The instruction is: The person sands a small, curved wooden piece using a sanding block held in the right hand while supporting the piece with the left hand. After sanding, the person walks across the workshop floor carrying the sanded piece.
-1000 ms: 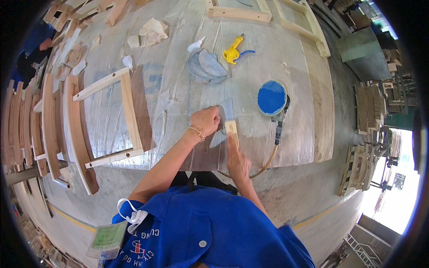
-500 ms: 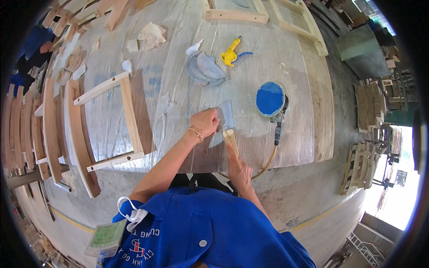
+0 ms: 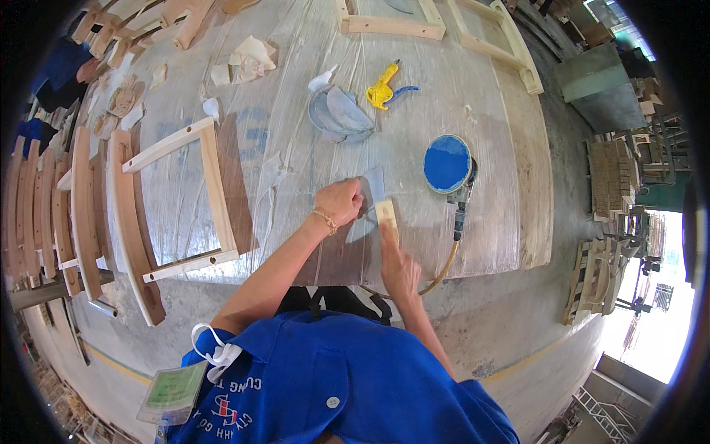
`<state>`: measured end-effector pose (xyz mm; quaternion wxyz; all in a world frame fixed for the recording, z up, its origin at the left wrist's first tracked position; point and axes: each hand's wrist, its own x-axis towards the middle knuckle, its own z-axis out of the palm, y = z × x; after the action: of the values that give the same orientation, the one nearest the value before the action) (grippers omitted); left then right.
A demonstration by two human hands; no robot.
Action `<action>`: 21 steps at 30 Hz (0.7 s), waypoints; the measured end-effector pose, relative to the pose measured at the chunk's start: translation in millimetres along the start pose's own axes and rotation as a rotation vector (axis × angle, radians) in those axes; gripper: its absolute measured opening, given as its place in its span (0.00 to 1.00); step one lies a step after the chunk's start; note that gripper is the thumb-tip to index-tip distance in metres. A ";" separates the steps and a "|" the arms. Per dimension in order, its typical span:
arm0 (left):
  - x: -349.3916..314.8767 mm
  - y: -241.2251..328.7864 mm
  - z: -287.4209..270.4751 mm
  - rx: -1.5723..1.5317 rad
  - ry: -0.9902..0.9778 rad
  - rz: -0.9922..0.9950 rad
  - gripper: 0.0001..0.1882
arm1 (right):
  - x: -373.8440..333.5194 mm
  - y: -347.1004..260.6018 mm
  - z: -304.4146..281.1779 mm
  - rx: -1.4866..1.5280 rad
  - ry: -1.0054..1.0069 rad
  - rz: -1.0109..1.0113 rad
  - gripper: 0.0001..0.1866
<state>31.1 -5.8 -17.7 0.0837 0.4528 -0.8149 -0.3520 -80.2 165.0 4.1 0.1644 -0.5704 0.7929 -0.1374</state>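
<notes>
Right hand point(image 3: 400, 270) grips scraper point(image 3: 384, 207) left of sander point(image 3: 447, 163); left hand point(image 3: 339, 201), curled closed, contents unclear, seemingly steadies blade point(image 3: 376, 183); next stroke calls for control.

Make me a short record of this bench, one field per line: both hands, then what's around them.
Left hand: curled beside the blade of the scraper; any grip hidden
Right hand: holding the scraper's wooden handle
To the right: round blue-faced tool
Beyond: grey discs, yellow air gun
To the left: wooden frame
</notes>
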 end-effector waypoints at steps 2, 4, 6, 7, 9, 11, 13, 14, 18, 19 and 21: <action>2.2 4.9 4.9 0.063 0.050 0.055 0.07 | 41.2 2.6 1.4 -0.052 0.206 -0.152 0.24; 5.7 9.2 8.2 0.072 0.066 0.065 0.07 | 80.8 -6.8 -8.6 -0.064 0.087 -0.022 0.25; 3.3 8.0 11.9 0.082 0.089 0.049 0.07 | 77.3 -15.6 -6.1 -0.115 -0.048 0.063 0.25; 2.8 4.0 12.5 0.091 0.111 0.038 0.07 | 56.8 -20.6 -0.7 -0.165 -0.113 0.083 0.25; 3.4 1.6 9.6 0.069 0.102 0.035 0.08 | 3.8 -17.8 6.4 -0.083 -0.146 0.087 0.24; -1.2 1.4 5.2 0.012 0.037 0.041 0.09 | -41.7 -7.9 -0.2 0.093 -0.169 0.134 0.23; 0.9 -6.4 -3.0 -0.318 -0.160 -0.061 0.11 | -59.5 -0.6 -16.2 0.121 -0.172 0.200 0.23; 3.9 -10.0 -7.8 -0.482 -0.251 -0.108 0.12 | -63.9 4.9 -22.3 0.111 -0.133 0.201 0.23; 10.2 -8.1 -30.2 -0.874 -0.182 -0.126 0.14 | -29.2 21.1 -40.5 0.274 0.156 0.064 0.23; 15.0 -9.3 -38.9 -0.898 -0.125 -0.104 0.15 | -16.8 19.6 -42.9 0.307 0.186 0.028 0.22; 31.4 -2.7 -63.6 -0.822 0.009 -0.096 0.16 | 10.0 13.6 -46.2 0.306 0.231 -0.044 0.22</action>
<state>43.8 -63.5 21.8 0.2446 0.4209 -0.5841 -0.6495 -114.2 161.1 39.5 0.1540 -0.5364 0.7638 -0.3244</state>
